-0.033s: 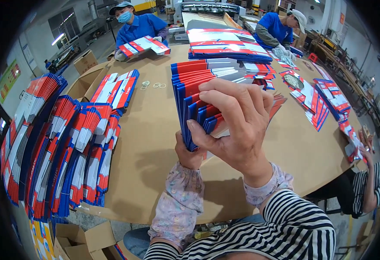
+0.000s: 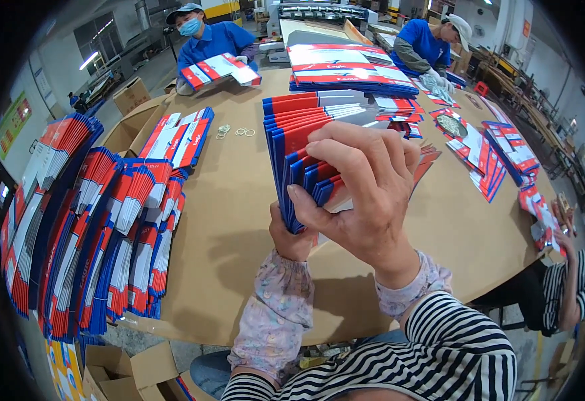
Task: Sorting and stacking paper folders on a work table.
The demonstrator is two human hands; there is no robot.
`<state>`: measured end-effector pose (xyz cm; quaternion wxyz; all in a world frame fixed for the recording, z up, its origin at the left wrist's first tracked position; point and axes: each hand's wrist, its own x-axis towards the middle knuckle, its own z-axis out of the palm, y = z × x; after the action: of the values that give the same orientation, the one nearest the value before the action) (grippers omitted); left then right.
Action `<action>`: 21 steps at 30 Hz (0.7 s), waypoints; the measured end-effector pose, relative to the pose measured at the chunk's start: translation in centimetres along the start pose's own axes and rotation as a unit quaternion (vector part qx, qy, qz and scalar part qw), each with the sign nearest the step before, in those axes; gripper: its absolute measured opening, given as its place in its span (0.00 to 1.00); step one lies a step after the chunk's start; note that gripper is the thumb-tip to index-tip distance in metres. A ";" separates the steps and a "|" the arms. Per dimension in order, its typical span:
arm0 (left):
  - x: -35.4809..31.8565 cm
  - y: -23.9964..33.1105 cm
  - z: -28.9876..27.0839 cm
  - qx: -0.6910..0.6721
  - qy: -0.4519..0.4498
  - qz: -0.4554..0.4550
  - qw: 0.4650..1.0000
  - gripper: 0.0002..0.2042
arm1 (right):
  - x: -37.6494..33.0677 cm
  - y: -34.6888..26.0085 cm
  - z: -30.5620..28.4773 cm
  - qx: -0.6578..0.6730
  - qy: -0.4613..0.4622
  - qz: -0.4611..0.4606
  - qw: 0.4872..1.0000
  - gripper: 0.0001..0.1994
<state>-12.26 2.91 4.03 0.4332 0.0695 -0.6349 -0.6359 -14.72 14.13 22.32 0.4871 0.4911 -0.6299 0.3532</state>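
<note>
A thick bundle of folded cardboard cartons, red, white and blue, stands upright before me above the table. My left hand grips its lower end from beneath; most of those fingers are hidden behind the cartons. Bent over the near side of the bundle, my right hand has its thumb and index finger on the carton edges, with several edges fanned apart between them. The other fingers of that hand curl behind, partly out of sight.
Bundled cartons crowd the table's left side. Rubber bands lie beyond them on the brown tabletop. A large carton stack stands at the back. Two co-workers in blue handle cartons opposite; another person's arm is at right.
My hands and the bundle stay put. The co-worker at the far left has shifted a carton very slightly, and the person's hand at right has moved a little with a carton.
</note>
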 end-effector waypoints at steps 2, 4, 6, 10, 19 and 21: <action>0.1 -0.3 0.0 -0.002 0.014 0.037 0.999 0.29 | 0.3 -0.4 -0.1 0.001 -0.010 0.007 1.000 0.22; -0.1 -0.4 -0.4 0.010 0.007 0.025 1.000 0.30 | 0.5 -0.5 -0.2 0.000 -0.019 0.013 1.000 0.23; -0.2 -0.5 -0.5 0.022 -0.002 0.015 1.000 0.30 | 0.6 -0.5 -0.3 -0.011 -0.022 0.002 1.000 0.25; -0.2 0.6 -0.2 0.023 -0.010 0.020 1.000 0.32 | 0.5 -0.4 -0.5 -0.033 -0.047 0.002 0.998 0.26; 0.0 0.9 -0.3 0.051 -0.016 0.038 0.998 0.30 | 0.4 0.0 0.2 -0.012 -0.022 0.004 1.000 0.27; 0.0 1.1 -0.3 0.048 -0.018 0.045 0.998 0.29 | 0.4 0.0 0.2 -0.007 -0.024 0.002 1.000 0.26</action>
<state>-11.52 2.87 4.91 0.4461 0.0498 -0.6747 -0.5859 -14.81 13.81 22.68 0.4747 0.4945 -0.6448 0.3383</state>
